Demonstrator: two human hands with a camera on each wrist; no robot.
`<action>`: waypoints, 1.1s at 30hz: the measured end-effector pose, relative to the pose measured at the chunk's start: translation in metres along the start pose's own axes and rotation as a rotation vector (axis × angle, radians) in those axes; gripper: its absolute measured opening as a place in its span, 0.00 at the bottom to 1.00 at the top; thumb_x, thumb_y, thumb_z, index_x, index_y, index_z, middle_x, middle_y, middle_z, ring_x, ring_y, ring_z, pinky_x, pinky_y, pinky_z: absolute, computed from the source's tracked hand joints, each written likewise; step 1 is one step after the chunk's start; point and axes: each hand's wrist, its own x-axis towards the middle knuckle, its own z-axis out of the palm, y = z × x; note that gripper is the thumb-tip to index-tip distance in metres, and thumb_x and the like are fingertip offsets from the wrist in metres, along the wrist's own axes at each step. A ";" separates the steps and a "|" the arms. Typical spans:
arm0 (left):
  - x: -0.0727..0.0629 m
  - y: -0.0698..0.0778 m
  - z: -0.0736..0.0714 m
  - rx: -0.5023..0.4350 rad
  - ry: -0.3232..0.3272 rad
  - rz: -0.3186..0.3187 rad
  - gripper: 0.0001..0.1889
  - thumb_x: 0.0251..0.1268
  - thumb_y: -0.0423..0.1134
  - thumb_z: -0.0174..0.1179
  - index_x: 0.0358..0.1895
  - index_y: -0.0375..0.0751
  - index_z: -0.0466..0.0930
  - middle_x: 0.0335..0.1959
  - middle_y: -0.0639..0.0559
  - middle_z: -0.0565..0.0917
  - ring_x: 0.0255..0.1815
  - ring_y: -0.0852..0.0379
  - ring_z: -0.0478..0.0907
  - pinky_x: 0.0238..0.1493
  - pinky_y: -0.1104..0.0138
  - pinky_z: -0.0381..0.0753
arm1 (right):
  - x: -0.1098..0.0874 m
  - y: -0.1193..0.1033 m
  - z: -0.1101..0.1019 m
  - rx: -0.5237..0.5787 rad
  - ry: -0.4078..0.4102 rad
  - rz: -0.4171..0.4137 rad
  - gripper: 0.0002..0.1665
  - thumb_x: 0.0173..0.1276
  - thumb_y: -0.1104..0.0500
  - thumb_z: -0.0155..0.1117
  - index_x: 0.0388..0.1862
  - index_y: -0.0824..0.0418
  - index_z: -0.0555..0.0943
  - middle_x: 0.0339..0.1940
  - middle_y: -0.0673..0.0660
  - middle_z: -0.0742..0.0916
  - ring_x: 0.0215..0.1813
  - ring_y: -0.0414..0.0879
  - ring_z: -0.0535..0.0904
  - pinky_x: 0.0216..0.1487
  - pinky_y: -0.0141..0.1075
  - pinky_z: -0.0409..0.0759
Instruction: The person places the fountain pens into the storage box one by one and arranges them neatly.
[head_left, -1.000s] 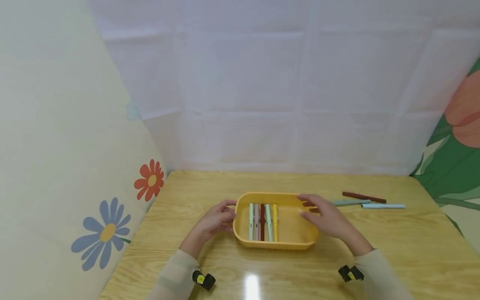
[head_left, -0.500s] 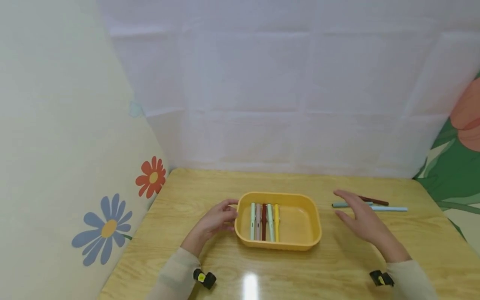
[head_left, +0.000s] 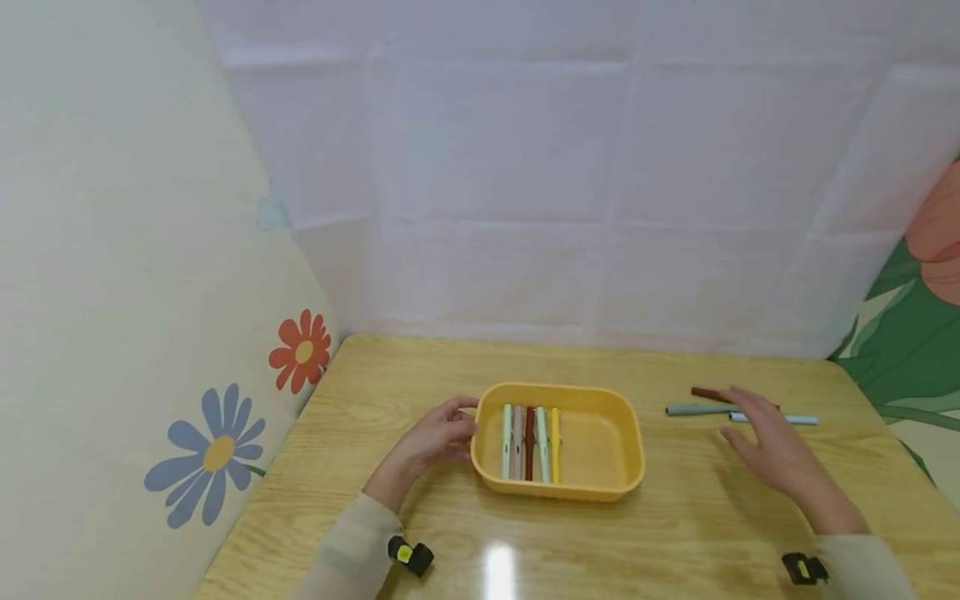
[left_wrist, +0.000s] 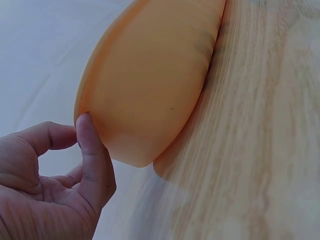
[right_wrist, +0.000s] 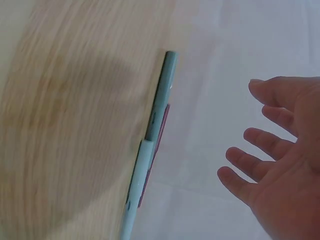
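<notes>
A yellow plastic tray point(head_left: 600, 450) stands on the table with several pens lying side by side in its left half. Among them are a yellow pen point(head_left: 556, 446), a dark red pen point(head_left: 530, 446) and pale green ones. My left hand point(head_left: 435, 437) holds the tray's left end, thumb and forefinger at the rim point(left_wrist: 80, 100). To the right, my right hand point(head_left: 776, 450) hovers with spread fingers above loose pens, touching none in the right wrist view. These are a teal pen point(right_wrist: 162, 92), a light blue pen point(right_wrist: 137, 182) and a dark red pen point(right_wrist: 161, 132).
The wooden table point(head_left: 570, 550) runs back to a white cloth point(head_left: 480, 167) hung behind it. A wall with painted flowers point(head_left: 217, 454) borders the left side, and a painted tulip wall point(head_left: 930, 333) the right.
My right hand has moved from over the tray's right end rightward to the loose pens. My left hand has stayed at the tray's left end. The view has shifted slightly.
</notes>
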 end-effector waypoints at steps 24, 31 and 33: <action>-0.001 0.002 0.002 -0.007 0.010 -0.005 0.30 0.66 0.31 0.57 0.71 0.33 0.64 0.41 0.45 0.76 0.36 0.54 0.79 0.33 0.65 0.85 | -0.011 0.077 0.004 -0.217 0.108 -0.060 0.31 0.59 0.69 0.71 0.61 0.75 0.72 0.61 0.85 0.71 0.61 0.83 0.64 0.57 0.73 0.66; -0.002 0.003 0.003 0.007 0.023 -0.011 0.29 0.67 0.31 0.57 0.71 0.33 0.65 0.41 0.45 0.76 0.36 0.55 0.79 0.33 0.65 0.84 | -0.010 0.087 0.002 -0.221 -0.008 0.018 0.33 0.64 0.65 0.69 0.64 0.77 0.68 0.64 0.86 0.67 0.63 0.85 0.60 0.61 0.75 0.62; -0.002 0.002 0.003 0.006 0.023 -0.011 0.29 0.66 0.32 0.57 0.71 0.33 0.65 0.41 0.45 0.76 0.36 0.55 0.79 0.33 0.65 0.84 | -0.010 0.088 0.001 -0.222 -0.033 0.032 0.34 0.65 0.64 0.68 0.65 0.78 0.67 0.65 0.86 0.66 0.64 0.86 0.59 0.61 0.75 0.61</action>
